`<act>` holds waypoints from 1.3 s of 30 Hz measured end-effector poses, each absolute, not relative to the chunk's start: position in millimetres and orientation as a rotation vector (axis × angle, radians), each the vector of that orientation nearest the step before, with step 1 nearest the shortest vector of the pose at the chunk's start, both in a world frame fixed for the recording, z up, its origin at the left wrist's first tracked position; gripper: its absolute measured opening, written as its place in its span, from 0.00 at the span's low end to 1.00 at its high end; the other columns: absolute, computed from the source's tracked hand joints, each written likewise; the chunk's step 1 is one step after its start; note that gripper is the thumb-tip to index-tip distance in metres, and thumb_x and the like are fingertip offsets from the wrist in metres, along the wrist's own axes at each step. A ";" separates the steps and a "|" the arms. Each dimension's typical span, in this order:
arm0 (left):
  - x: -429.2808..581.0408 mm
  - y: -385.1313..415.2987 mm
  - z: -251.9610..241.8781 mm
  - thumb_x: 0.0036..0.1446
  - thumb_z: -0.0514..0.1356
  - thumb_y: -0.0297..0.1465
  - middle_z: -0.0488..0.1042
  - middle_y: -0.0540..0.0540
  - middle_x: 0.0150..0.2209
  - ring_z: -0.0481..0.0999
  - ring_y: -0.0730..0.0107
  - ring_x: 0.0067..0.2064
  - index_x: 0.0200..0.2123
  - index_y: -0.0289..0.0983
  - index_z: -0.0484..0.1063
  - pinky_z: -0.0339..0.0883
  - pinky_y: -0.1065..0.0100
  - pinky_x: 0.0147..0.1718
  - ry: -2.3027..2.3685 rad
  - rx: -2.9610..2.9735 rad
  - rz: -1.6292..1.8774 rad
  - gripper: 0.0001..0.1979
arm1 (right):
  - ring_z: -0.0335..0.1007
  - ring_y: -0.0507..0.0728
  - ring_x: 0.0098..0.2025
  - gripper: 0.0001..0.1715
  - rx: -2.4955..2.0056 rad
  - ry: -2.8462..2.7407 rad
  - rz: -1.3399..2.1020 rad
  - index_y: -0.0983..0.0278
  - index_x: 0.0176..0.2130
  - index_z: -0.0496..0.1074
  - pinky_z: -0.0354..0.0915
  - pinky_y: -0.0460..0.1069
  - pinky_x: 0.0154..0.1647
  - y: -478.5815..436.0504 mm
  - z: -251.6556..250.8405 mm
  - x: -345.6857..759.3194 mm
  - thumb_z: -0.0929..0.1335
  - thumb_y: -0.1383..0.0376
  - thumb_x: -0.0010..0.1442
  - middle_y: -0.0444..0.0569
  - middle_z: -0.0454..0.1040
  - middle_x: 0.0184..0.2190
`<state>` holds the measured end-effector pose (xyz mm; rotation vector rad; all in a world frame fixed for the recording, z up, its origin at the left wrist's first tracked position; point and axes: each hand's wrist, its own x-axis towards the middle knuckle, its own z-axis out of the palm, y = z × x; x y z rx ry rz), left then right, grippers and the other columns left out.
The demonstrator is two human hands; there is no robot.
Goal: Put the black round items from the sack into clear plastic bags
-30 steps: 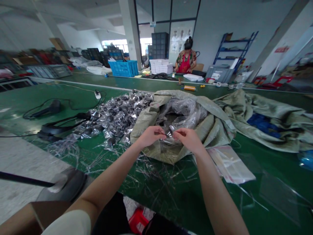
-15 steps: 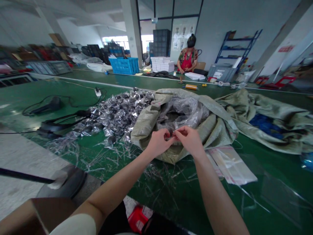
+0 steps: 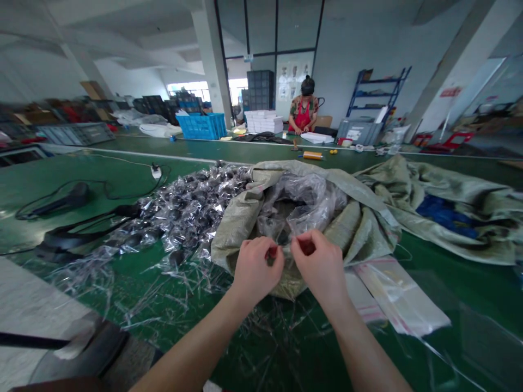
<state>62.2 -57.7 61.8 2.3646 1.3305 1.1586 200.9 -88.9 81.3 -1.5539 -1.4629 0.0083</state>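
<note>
My left hand and my right hand are close together over the near lip of a green woven sack. The fingers of both hands are curled, and whatever they pinch is hidden. A clear plastic bag bulges from the sack's mouth, with dark contents showing through. To the left lies a heap of dark parts in clear plastic wrap. Flat clear poly bags lie right of my right hand.
Clear plastic scraps litter the green workbench. A power strip and corded black tools lie left. A blue cloth lies on spread sacking. Beyond, a person in a red apron works at another bench.
My hands have moved lower in view, and their fingertips, touching half a second ago, are now slightly apart. The view has shifted, with the far bench appearing smaller.
</note>
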 end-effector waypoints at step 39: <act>59.3 31.8 41.5 0.56 0.53 0.29 0.71 0.46 0.27 0.70 0.66 0.31 0.24 0.38 0.65 0.57 0.65 0.33 1.632 2.653 0.982 0.09 | 0.73 0.64 0.47 0.20 -2.154 -1.623 0.218 0.70 0.46 0.71 0.67 0.54 0.46 26.4 8.3 230.2 0.68 0.63 0.54 0.63 0.75 0.44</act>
